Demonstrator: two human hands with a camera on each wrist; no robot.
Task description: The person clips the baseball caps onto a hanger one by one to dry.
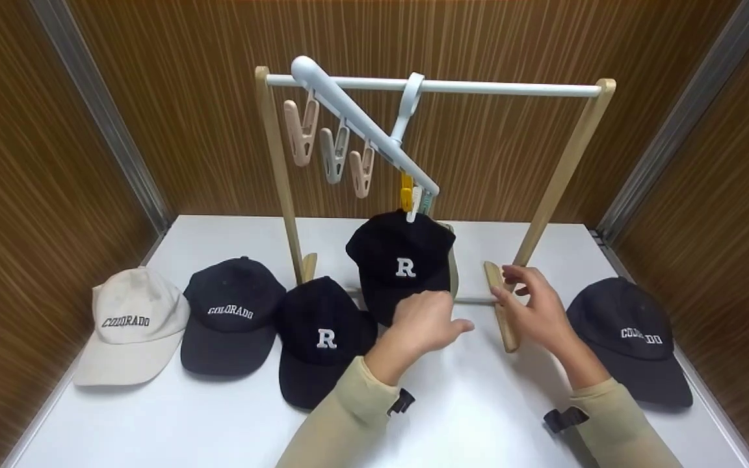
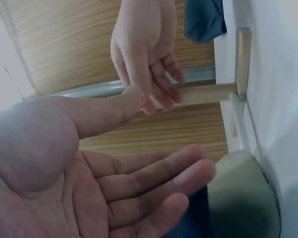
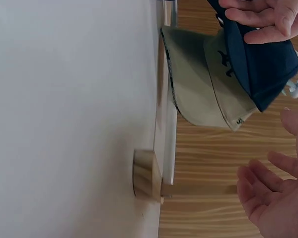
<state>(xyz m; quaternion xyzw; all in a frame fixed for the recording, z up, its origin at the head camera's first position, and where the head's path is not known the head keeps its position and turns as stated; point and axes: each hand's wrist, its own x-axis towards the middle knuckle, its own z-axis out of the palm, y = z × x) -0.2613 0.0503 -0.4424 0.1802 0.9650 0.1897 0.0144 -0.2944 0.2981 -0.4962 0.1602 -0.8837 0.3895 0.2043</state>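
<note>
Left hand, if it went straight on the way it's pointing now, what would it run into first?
Most likely the hanging black R cap: in the head view, the left hand overlaps its lower part. How much gap lies between them, if any, is hard to tell.
</note>
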